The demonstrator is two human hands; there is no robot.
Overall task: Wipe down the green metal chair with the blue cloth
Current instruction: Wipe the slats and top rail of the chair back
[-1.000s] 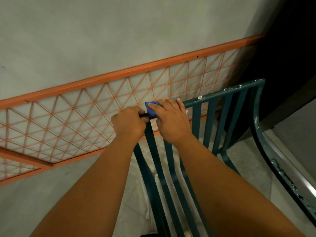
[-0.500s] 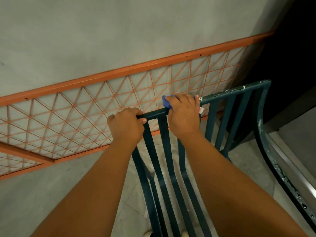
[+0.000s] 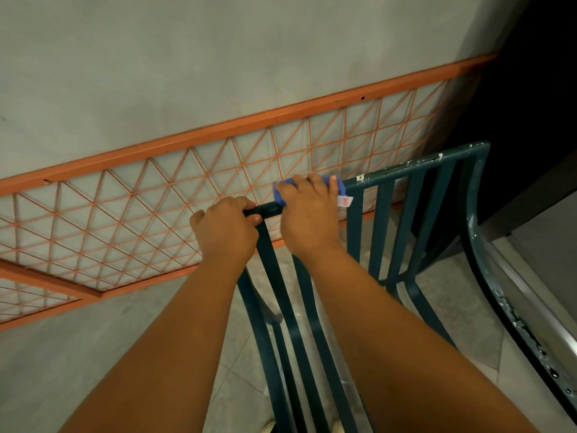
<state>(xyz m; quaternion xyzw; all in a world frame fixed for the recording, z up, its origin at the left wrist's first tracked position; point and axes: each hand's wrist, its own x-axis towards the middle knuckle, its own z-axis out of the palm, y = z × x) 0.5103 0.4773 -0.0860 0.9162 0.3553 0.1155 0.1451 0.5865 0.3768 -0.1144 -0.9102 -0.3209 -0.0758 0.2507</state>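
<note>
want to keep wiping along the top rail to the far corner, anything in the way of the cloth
Nothing visible blocks it. The right hand holds the blue cloth on the top rail, which runs bare to the corner; the left hand grips behind it.

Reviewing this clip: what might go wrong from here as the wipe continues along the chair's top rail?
The top rail ahead of the blue cloth shows chipped, flaking paint, which may snag the cloth or scratch the right hand. The cloth's white tag hangs loose and might catch on a slat. The left hand grips only the rail's end, so the chair may shift.
</note>
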